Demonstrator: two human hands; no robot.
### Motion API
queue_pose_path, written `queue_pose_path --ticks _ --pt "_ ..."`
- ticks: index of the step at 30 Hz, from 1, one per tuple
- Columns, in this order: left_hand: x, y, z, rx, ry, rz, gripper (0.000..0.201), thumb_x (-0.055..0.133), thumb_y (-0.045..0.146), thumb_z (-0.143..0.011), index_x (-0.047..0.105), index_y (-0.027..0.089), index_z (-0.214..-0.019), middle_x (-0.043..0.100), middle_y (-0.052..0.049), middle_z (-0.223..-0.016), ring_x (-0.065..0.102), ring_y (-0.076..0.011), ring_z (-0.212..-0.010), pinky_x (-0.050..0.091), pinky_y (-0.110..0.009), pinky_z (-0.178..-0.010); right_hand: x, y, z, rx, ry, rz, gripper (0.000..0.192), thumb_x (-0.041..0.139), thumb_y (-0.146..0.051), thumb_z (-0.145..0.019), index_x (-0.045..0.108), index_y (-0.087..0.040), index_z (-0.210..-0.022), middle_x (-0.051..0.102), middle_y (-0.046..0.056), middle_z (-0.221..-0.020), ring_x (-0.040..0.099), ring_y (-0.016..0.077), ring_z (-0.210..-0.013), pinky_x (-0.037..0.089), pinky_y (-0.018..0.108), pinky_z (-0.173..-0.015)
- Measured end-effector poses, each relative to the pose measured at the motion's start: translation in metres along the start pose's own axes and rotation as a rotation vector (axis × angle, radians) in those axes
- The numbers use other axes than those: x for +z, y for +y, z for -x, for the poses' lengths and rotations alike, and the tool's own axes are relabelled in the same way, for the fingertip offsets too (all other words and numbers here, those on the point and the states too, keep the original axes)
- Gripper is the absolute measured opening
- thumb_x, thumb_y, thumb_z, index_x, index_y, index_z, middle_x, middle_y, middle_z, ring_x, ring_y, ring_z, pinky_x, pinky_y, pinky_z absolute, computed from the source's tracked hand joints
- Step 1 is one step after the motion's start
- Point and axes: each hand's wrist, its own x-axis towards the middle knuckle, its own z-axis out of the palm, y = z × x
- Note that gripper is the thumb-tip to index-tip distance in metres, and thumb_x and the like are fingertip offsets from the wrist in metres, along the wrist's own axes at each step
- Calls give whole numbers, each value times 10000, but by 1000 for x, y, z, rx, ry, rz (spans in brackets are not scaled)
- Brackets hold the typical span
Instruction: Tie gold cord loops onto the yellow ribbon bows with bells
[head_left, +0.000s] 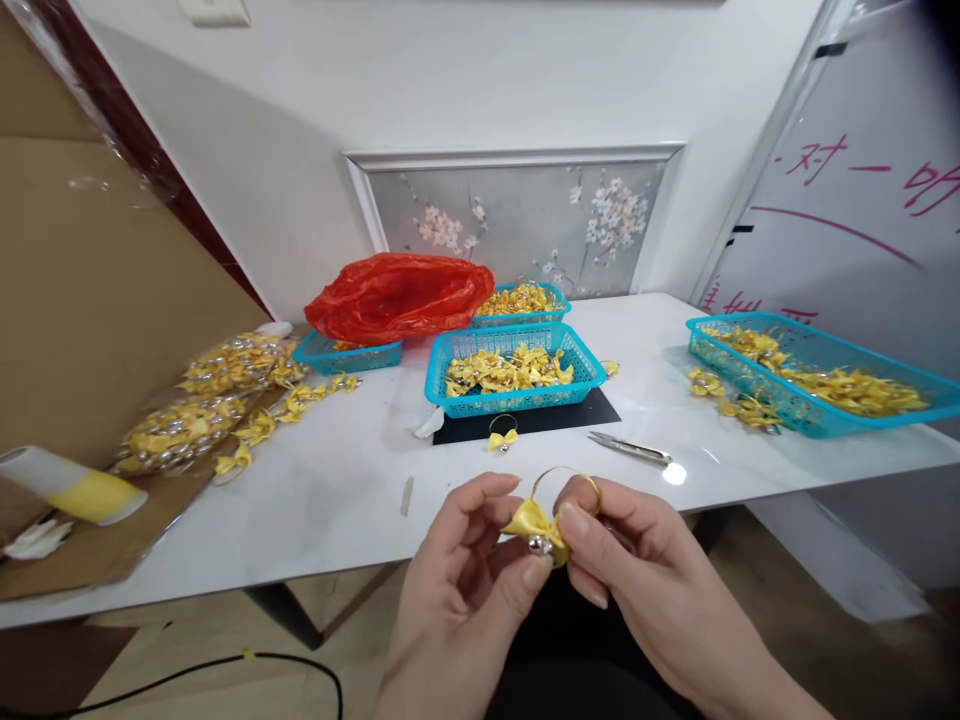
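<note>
Between my two hands is a yellow ribbon bow [531, 520] with silver bells and a thin gold ring of wire rising behind it. My left hand [476, 570] pinches the bow from the left, its thumb at the bells. The thumb and fingers of my right hand [637, 555] grip the bow's right side and the gold ring. Just beyond my hands, a similar bow with a ring [503, 438] lies on the white table [337, 520]. Thread snips [631, 448] rest to the right of it.
A blue basket of yellow bows [442, 388] stands on a black mat [600, 408]. Another blue basket [814, 415] is at right, with loose bows beside it. A red plastic bag [397, 295] covers a basket behind. Bagged bows [184, 430] and a ribbon roll [94, 490] lie left.
</note>
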Motion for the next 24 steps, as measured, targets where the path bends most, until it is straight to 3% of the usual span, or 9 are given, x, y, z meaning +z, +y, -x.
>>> queue_pose_path --ticks 3,7,9,11,13,16,19,24 --pt "-5 -3 6 238 151 -179 481 831 139 -707 721 373 -1112 713 4 -1109 667 -213 -1030 559 -256 -877 0 -5 1 5 28 160 399 570 -474 -951 517 -177 -690 387 -59 -579 305 82 -532 239 248 -503" --pt "-5 -10 9 711 176 -591 605 804 -32 -664 762 424 -1060 758 10 -1048 682 -227 -992 531 -307 -931 4 -10 0 -29 93 203 404 603 -487 -918 515 -181 -669 374 -65 -562 281 84 -527 234 247 -490" --pt "0 -15 8 779 237 -604 609 743 -71 -716 759 427 -1066 781 12 -1000 699 -218 -939 524 -320 -920 8 -9 -2 -24 105 193 381 616 -483 -906 535 -182 -687 370 -68 -559 280 84 -516 244 245 -485" --pt "5 -18 5 731 274 -550 546 688 -71 -767 779 398 -1032 792 8 -995 711 -218 -928 527 -325 -914 11 -8 -3 -20 93 206 366 608 -481 -907 546 -183 -704 408 -53 -596 322 94 -545 294 244 -514" --pt "6 -18 2 589 276 -491 418 703 -14 -782 805 351 -961 800 -2 -974 720 -229 -919 542 -325 -901 12 -7 -3 -43 59 273 346 572 -478 -926 589 -180 -750 486 -14 -677 406 121 -619 358 258 -578" --pt "1 -13 -5 202 224 -295 165 787 161 -771 804 273 -891 806 -25 -892 738 -229 -830 594 -299 -787 8 -9 0 -117 21 405 317 519 -444 -961 685 -192 -863 588 40 -801 499 153 -689 399 278 -608" --pt "-2 -6 -10 -82 149 -5 248 811 265 -771 741 220 -1005 795 -26 -836 734 -176 -729 602 -229 -675 1 -12 5 -220 84 459 234 535 -362 -971 731 -234 -959 603 32 -808 488 122 -584 394 263 -531" --pt "4 -1 -6 -79 167 57 514 796 254 -784 561 237 -1241 773 -7 -786 715 -140 -673 575 -183 -625 -14 -16 9 -345 141 419 271 511 -241 -995 661 -335 -1200 631 14 -900 538 84 -545 472 234 -529"
